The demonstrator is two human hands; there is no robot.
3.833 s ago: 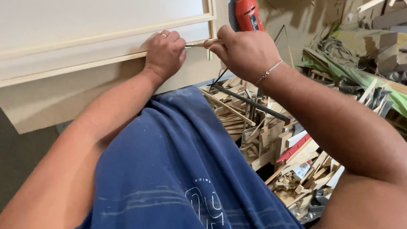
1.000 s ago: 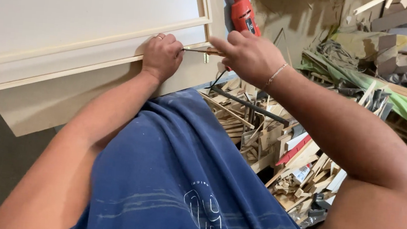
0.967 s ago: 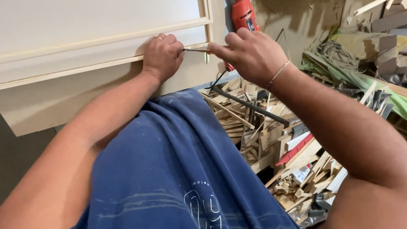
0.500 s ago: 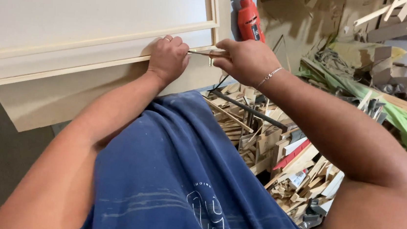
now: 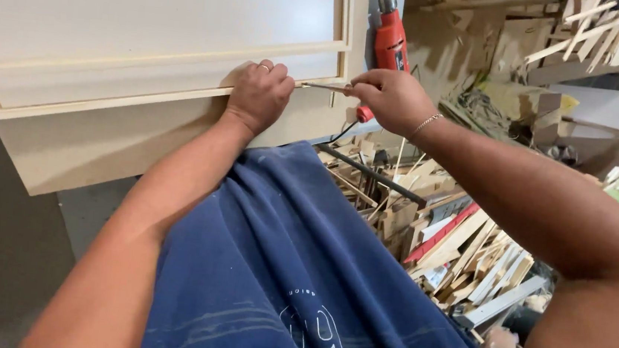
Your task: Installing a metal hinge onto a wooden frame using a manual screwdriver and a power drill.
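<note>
left hand (image 5: 259, 96): curled, knuckles and fingertips pressed on the pale wooden trim strip (image 5: 107, 96) of the white panel (image 5: 153, 3) | right hand (image 5: 389, 99): closed, pinching a thin tool (image 5: 323, 87) whose tip meets the trim just beside the left hand's fingers | red power drill (image 5: 391, 39): just beyond right hand | wood offcuts (image 5: 453, 239): below right forearm
</note>
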